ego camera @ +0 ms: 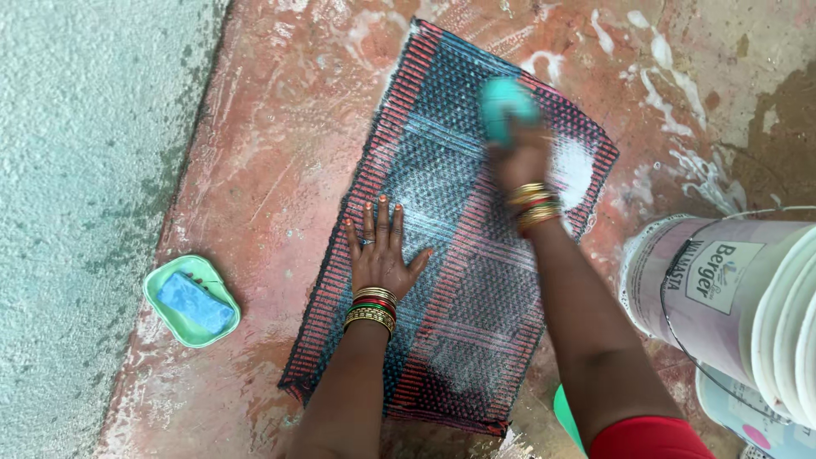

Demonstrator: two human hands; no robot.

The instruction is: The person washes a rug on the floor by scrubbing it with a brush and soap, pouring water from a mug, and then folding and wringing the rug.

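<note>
A dark mat with red and blue stripes lies flat on the wet reddish floor, white with soap foam. My left hand presses flat on the mat's left half, fingers spread, bangles at the wrist. My right hand grips a teal scrub brush near the mat's far right corner; the brush is blurred with motion. A patch of white lather sits just right of that hand.
A green soap dish holding a blue soap bar rests on the floor left of the mat. A white bucket stands at the right, another pail below it. Rough grey concrete borders the left. Soapy streaks cover the floor beyond.
</note>
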